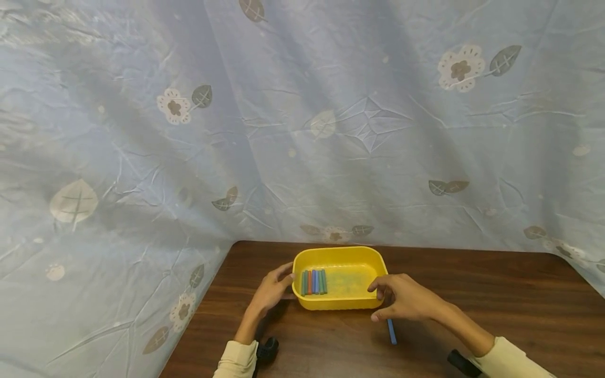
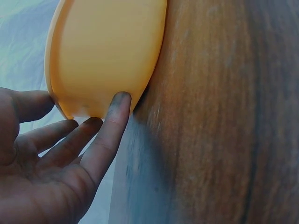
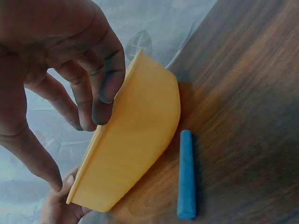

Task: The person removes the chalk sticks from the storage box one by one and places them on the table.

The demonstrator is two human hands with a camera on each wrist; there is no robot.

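A yellow plastic tray [image 1: 345, 304] sits on the table, with several chalk sticks [image 1: 314, 282] in green, red and blue side by side at its left end. My left hand [image 1: 271, 291] is at the tray's left end; in the left wrist view its fairly straight fingers [image 2: 105, 142] touch the outer wall and the thumb meets the rim. Over the right front corner, my right hand [image 1: 408, 298] has loosely bent fingers by the rim, thumb apart, nothing held. A blue chalk stick [image 3: 187, 175] lies on the table beside the tray, below the right hand.
The brown wooden table [image 1: 491, 294] extends to both sides of the tray. Behind it and along the left hangs a pale curtain [image 1: 302, 131] with a leaf and flower print. Greenish smudges mark the tray's floor.
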